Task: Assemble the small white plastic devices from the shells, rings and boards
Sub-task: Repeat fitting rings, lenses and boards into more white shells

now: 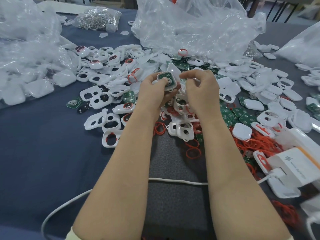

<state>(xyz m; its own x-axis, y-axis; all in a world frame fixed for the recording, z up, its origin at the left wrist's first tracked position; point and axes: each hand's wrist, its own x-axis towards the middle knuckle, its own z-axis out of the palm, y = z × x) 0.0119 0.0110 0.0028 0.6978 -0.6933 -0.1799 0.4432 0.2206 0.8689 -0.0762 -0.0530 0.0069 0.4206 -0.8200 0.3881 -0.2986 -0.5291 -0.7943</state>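
Centre frame: left hand (155, 90) grips the small white square plastic shell (171, 87), green circuit board (163, 76) seated inside; right hand (199, 91) curled beside it, maybe pinching something. Press board flat.

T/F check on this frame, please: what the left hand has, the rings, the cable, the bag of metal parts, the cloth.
1. The left hand holds a white shell with a green board in it. True.
2. Loose red rings lie in a heap on the right side of the table. True.
3. The white cable is plugged into the held shell. False: it lies on the cloth near the person, apart from the shell.
4. The clear bag of metal parts sits at the near right. False: it is at the far left.
5. The cloth on the table is red. False: it is dark blue-grey.
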